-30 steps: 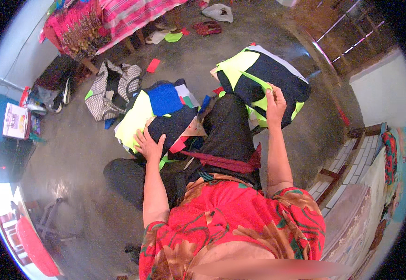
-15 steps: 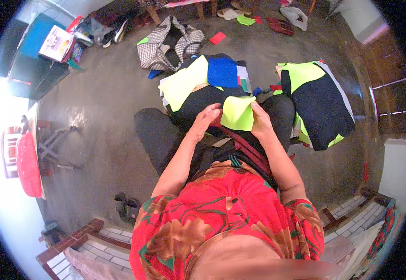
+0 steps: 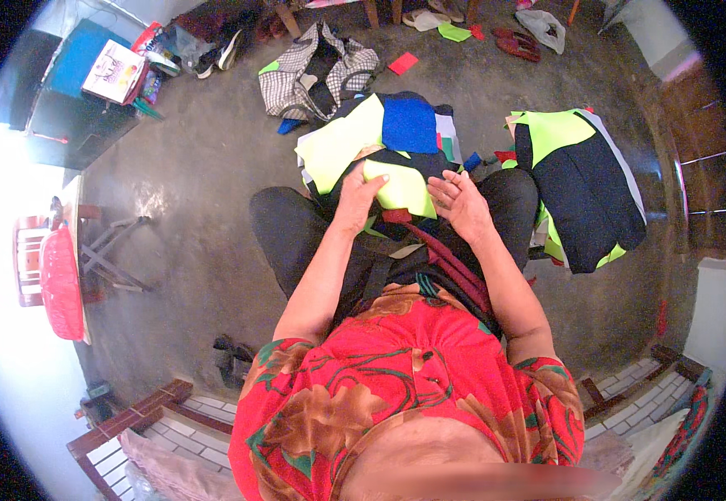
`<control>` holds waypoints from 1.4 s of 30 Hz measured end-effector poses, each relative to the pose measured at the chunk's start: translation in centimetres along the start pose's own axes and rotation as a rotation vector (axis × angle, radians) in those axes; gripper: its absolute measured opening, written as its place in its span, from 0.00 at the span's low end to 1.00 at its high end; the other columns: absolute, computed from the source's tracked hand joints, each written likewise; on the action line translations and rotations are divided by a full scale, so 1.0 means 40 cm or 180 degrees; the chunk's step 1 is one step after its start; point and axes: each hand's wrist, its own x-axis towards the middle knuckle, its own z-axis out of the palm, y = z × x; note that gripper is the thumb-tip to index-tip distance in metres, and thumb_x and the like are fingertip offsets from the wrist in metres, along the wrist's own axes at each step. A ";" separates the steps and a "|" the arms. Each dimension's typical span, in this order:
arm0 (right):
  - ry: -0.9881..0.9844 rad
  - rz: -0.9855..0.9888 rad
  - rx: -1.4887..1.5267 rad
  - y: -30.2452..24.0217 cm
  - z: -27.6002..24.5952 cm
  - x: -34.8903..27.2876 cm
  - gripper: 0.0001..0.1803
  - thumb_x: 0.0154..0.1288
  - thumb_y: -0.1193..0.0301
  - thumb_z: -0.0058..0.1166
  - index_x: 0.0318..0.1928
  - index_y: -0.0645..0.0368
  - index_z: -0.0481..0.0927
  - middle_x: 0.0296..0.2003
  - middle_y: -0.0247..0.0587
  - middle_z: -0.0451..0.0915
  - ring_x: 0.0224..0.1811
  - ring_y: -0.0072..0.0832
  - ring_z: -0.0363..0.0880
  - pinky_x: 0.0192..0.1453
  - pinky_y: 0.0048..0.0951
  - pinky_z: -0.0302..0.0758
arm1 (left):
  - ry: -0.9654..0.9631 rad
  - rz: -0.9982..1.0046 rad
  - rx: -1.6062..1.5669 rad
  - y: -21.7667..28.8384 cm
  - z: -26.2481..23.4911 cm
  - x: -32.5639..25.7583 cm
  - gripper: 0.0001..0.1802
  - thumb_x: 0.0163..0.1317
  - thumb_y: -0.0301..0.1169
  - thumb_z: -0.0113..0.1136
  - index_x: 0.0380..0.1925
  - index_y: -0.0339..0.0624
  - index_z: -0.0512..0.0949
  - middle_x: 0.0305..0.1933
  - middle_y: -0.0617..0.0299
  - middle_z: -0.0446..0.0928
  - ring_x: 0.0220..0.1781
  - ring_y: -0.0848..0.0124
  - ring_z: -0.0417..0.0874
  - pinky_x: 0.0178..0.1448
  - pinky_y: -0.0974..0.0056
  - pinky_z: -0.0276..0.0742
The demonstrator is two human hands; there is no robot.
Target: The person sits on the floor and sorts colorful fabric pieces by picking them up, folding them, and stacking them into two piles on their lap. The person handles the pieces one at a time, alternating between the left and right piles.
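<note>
A neon yellow-green piece of fabric (image 3: 403, 190) is gripped at its left edge by my left hand (image 3: 357, 199), with the thumb lying on top of it. My right hand (image 3: 461, 205) is just right of the piece, palm partly up and fingers apart, holding nothing. Both hands are above my lap, between my knees. Beyond them lies a pile of fabric pieces, with a neon yellow piece (image 3: 342, 144) and a blue piece (image 3: 410, 126) on top of black cloth. A dark red strip of cloth (image 3: 446, 263) lies across my lap.
Right of my knee stands a large stack of dark cloth (image 3: 584, 188) with neon edges. A checked bag (image 3: 317, 73) sits behind the pile. A small red piece (image 3: 403, 63), slippers (image 3: 516, 44) and a white plastic bag (image 3: 541, 30) are on the floor. A folding stand (image 3: 113, 255) is at left.
The neon fabric piece has passed from my right hand to my left. My right hand has let go and opened. The view has shifted slightly.
</note>
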 end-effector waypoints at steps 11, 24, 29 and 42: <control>-0.0351 0.0161 -0.0315 -0.007 -0.029 0.007 0.17 0.71 0.57 0.43 0.47 0.56 0.74 0.46 0.45 0.80 0.49 0.33 0.79 0.54 0.36 0.75 | 0.0940 0.1079 -0.1519 0.128 0.013 0.162 0.21 0.61 0.19 0.52 0.56 0.40 0.66 0.51 0.58 0.74 0.50 0.64 0.78 0.55 0.55 0.75; -0.0355 0.0097 -0.0367 -0.001 -0.022 0.007 0.12 0.70 0.64 0.47 0.47 0.57 0.74 0.44 0.46 0.81 0.43 0.31 0.82 0.47 0.32 0.78 | 0.1347 -0.0269 -0.0677 -0.168 -0.081 0.104 0.27 0.60 0.23 0.54 0.59 0.36 0.59 0.51 0.51 0.72 0.44 0.64 0.80 0.43 0.59 0.80; -0.0330 0.0125 -0.0351 0.008 -0.013 0.007 0.12 0.70 0.64 0.46 0.48 0.56 0.74 0.44 0.46 0.81 0.43 0.34 0.82 0.46 0.33 0.79 | 0.1770 0.0385 0.0518 -0.163 -0.093 0.053 0.28 0.58 0.25 0.58 0.57 0.37 0.60 0.51 0.52 0.72 0.40 0.68 0.79 0.41 0.65 0.78; -0.0569 0.0006 -0.0280 0.003 -0.007 0.008 0.13 0.68 0.64 0.50 0.47 0.58 0.74 0.41 0.46 0.82 0.39 0.29 0.83 0.44 0.31 0.80 | 0.0217 0.1081 0.4972 -0.187 -0.048 0.032 0.32 0.56 0.42 0.62 0.60 0.45 0.65 0.69 0.53 0.58 0.72 0.57 0.54 0.70 0.41 0.46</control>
